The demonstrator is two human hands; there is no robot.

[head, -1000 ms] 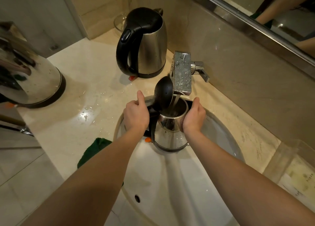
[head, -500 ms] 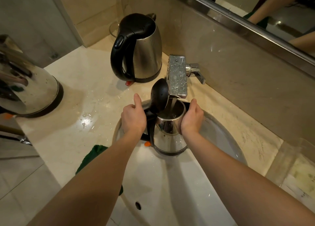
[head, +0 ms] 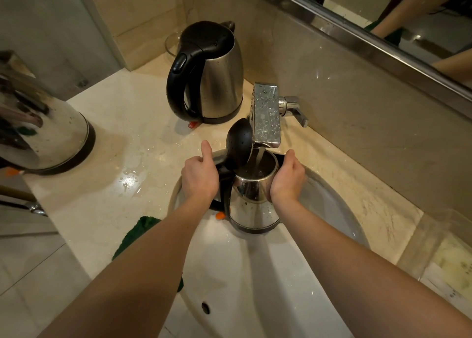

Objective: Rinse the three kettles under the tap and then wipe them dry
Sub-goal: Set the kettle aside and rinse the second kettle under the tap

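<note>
Now | wet beige counter (head: 115,138) | white basin (head: 255,274) | kettle (head: 255,205) under tap (head: 267,115) | mirror (head: 383,6) above

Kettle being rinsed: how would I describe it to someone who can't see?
Find the white sink basin with the square chrome tap above it. Under the tap's stream is the small steel kettle, left hand on its handle, right hand cupping its body. Unlike the kettle by the wall and the kettle at the left edge, it is held, lid flipped up.
</note>
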